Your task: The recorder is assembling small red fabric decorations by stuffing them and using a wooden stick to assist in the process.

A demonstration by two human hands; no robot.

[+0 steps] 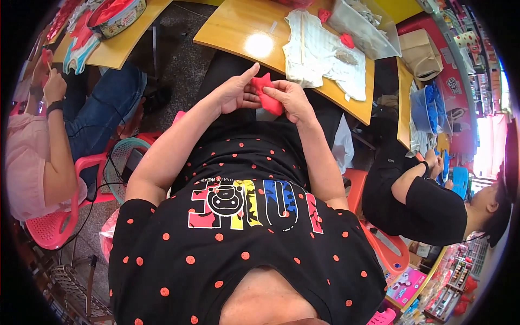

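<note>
Above my lap, my right hand (291, 99) pinches a small red fabric piece (267, 96) between thumb and fingers. It looks soft and folded, with a pointed upper corner; its exact kind is not clear. On its other side is my left hand (238, 93), thumb raised away and fingers loosely bent, their tips at the red fabric's edge. Just beyond my hands lies a white cloth (311, 54) on the wooden table (233, 27), with a thin stick-like strip across it. Two more red fabric bits (347, 40) rest near the cloth's far side.
A clear plastic bin (360, 27) with pale cloth stands on the table's far right. On the left, a person sits on a pink chair (46, 225) by another table with a round tin (116, 16). A person in black sits right, near a blue-filled tub (428, 108).
</note>
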